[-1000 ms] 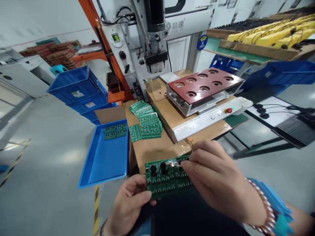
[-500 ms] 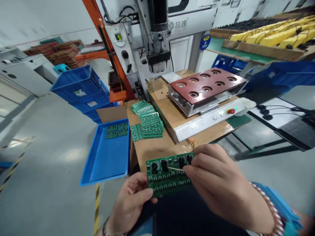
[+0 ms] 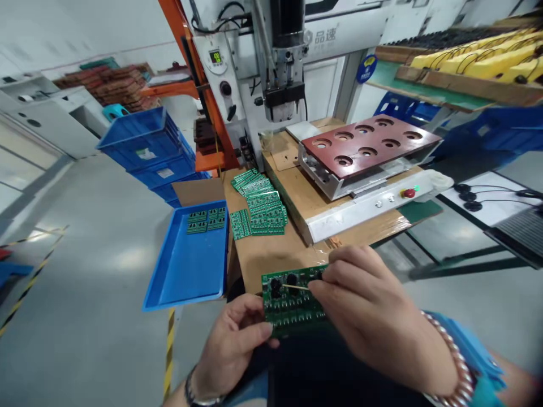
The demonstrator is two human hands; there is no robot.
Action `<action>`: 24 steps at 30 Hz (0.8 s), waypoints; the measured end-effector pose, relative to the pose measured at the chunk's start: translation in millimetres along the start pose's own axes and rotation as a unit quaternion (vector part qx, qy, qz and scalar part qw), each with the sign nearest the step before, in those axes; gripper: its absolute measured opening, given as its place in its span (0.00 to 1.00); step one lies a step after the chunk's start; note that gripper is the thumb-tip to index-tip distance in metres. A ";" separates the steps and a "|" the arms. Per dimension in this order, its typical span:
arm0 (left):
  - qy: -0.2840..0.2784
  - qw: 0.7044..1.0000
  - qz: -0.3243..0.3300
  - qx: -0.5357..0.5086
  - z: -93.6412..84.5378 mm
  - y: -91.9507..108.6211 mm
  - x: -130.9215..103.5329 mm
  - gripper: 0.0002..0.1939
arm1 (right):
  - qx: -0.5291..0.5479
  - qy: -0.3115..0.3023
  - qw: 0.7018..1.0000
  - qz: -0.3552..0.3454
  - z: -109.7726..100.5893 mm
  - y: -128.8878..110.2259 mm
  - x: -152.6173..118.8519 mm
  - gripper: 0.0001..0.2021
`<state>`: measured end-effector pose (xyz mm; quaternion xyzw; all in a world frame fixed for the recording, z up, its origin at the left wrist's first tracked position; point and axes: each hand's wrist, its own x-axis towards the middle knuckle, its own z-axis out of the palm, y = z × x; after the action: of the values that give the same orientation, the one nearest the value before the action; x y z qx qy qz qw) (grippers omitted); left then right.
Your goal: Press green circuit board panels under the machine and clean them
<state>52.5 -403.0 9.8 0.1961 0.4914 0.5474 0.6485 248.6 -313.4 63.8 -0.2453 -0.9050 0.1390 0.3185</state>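
Observation:
My left hand (image 3: 231,345) grips the lower left edge of a green circuit board (image 3: 288,302) that carries a row of small black round parts along its top. My right hand (image 3: 369,316) lies over the board's right half and pinches a thin pale stick (image 3: 296,287) whose tip points left across the black parts. A bead bracelet and a blue sleeve show at my right wrist. The board's right end is hidden under my right hand.
A stack of green panels (image 3: 259,206) lies on the cardboard-covered bench (image 3: 271,251). A blue tray (image 3: 189,265) at the left holds a few boards. Behind stand a red plate with round holes (image 3: 369,144), a machine head (image 3: 285,73) and blue crates (image 3: 139,144).
The stick's tip has shifted left along the row of black parts. The view has drifted slightly, and both hands and the board sit a little further right in the picture.

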 end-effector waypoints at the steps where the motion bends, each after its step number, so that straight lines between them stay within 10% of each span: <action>1: 0.001 1.000 -0.002 -0.002 0.1 0.1 0.3 0.09 | 0.000 0.005 1.000 0.001 0.1 0.3 0.2 0.07; 24: -0.011 1.000 0.001 -0.008 -1.0 -2.8 1.9 0.08 | 0.011 -0.029 1.000 0.000 0.5 -5.1 -4.4 0.09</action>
<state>53.0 -402.5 6.4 0.1969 0.4794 0.5497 0.6551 249.5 -320.1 63.3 -0.2372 -0.9124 0.1562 0.2948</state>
